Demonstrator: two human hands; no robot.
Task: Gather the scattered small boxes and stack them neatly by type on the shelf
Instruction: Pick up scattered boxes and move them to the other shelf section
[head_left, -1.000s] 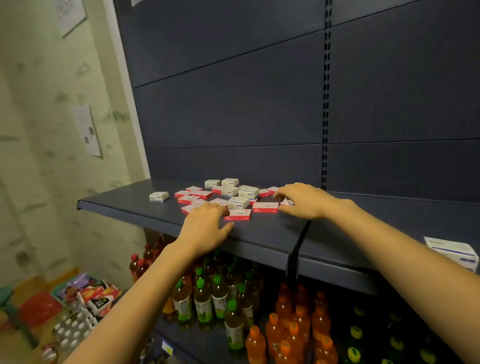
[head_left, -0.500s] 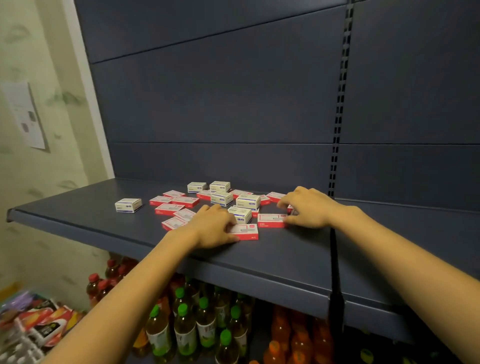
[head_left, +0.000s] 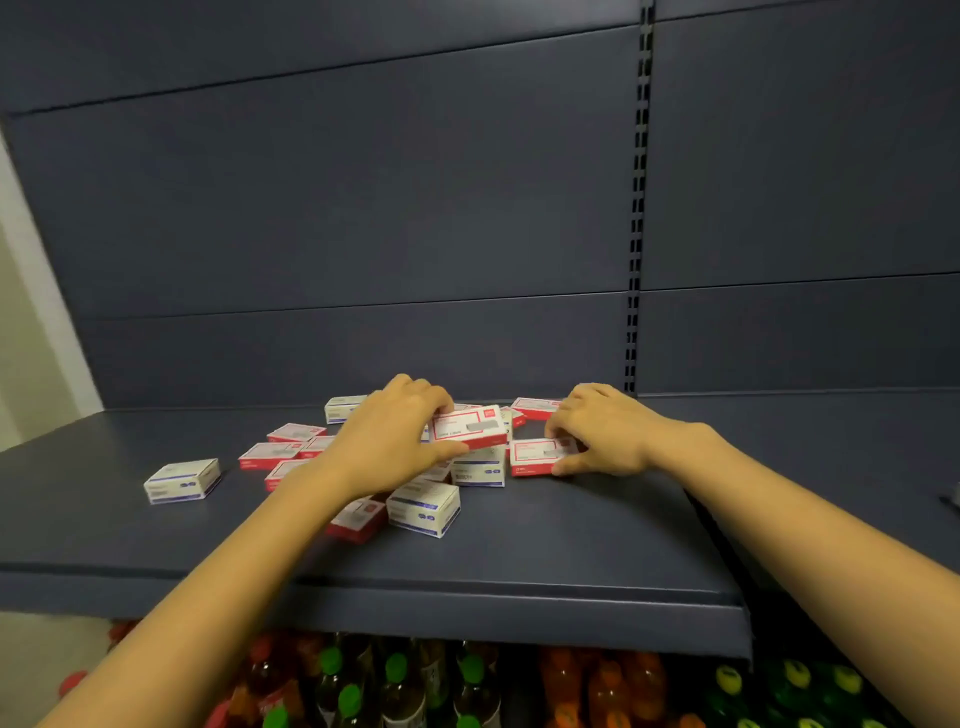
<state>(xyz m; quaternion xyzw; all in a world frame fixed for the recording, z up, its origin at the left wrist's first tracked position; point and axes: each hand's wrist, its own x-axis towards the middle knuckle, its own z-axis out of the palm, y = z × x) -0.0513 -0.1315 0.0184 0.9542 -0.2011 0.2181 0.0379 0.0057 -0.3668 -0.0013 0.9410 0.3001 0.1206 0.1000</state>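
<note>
Your left hand (head_left: 387, 441) pinches a red-and-white box (head_left: 470, 427), thumb under its near edge, fingers curled over the far left end. That box is lifted and tilted, above a white-and-blue box (head_left: 479, 467) on the dark shelf (head_left: 519, 551).

Your right hand (head_left: 605, 431) is curled around a second red-and-white box (head_left: 535, 456), thumb at its near right corner, fingers over its far edge. That box lies flat on the shelf; grip looks closed on it, though whether it is lifted you cannot tell.

Scatter on the shelf:
- One white-and-blue box (head_left: 182, 480) sits alone, well apart to the left of the cluster.
- Another white-and-blue box (head_left: 423, 506) lies nearest the front edge, just right of your left forearm.
- A flat red box (head_left: 358, 517) pokes out from under that forearm, touching the front white-and-blue one.
- Several flat red boxes (head_left: 278, 452) lie side by side left of your left wrist, some overlapping.
- A white-and-blue box (head_left: 343, 408) stands at the back, partly hidden by your left fingers.
- One more red box (head_left: 535, 407) lies at the back, near your right knuckles.

No type is sorted yet; red and white-and-blue boxes are mixed in one loose cluster at mid-shelf.

Below the shelf, bottles with green caps (head_left: 397, 670), orange bottles (head_left: 597, 680) and yellow-capped ones (head_left: 730, 680) stand in rows.
</note>
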